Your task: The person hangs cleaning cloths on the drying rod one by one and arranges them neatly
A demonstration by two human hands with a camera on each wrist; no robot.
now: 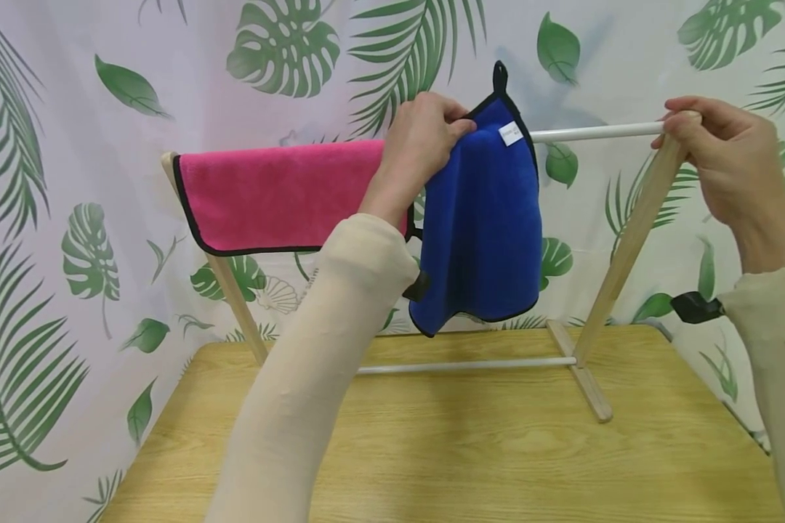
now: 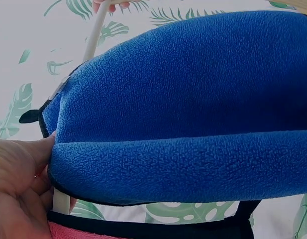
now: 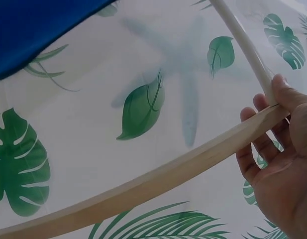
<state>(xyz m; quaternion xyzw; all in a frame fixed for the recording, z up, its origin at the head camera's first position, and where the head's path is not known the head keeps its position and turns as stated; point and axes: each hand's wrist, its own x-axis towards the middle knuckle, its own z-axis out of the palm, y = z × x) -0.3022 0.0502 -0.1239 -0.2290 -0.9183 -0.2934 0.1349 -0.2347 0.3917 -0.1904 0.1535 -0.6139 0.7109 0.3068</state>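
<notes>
A blue towel (image 1: 490,225) with black edging, a white label and a corner loop hangs over the white top rail (image 1: 595,132) of a wooden rack. My left hand (image 1: 425,138) pinches its upper left edge at the rail; the left wrist view shows the thumb on the blue fabric (image 2: 183,89). My right hand (image 1: 735,145) grips the top of the right wooden post (image 1: 634,218), where the rail meets it, with fingers curled round the post end (image 3: 262,119) in the right wrist view. Left of the blue towel, a pink towel (image 1: 281,196) lies folded over the same rail.
The rack stands on a wood-grain table (image 1: 497,450), on a wooden foot (image 1: 582,378) at the right. A lower white rod (image 1: 464,365) joins its sides. Behind hangs a white curtain (image 1: 137,43) printed with green leaves.
</notes>
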